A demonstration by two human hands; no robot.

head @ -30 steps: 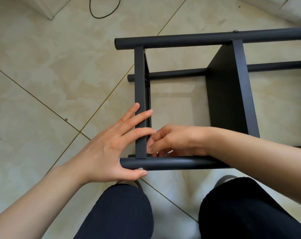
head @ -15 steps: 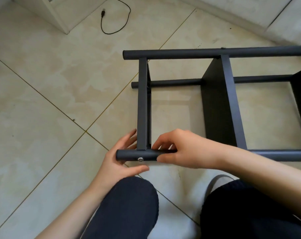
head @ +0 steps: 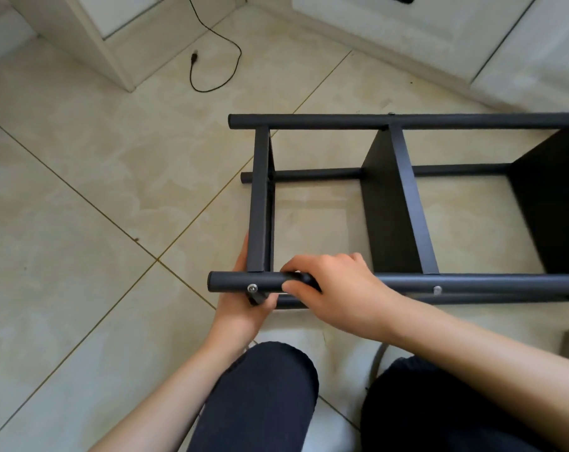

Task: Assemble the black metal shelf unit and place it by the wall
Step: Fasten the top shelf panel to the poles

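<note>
black metal shelf unit w/ round tube posts (head: 407, 203) lies on its side, center-right of frame, on beige tile floor (head: 81, 223). right hand (head: 335, 288) wraps the near post; left hand (head: 244, 308) curls round a lower tube end below. looks rigid, smooth, prob fairly light; best gripped by posts, not thin shelf panels.

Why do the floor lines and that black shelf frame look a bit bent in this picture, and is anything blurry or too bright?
In the head view, the wide-angle lens bows the tile joints and the shelf unit toward the edges. Light is soft and even, with a mild sheen on the floor and only faint shadows. The right hand and left hand on the near tube look fairly sharp; the corners are softer.
</note>
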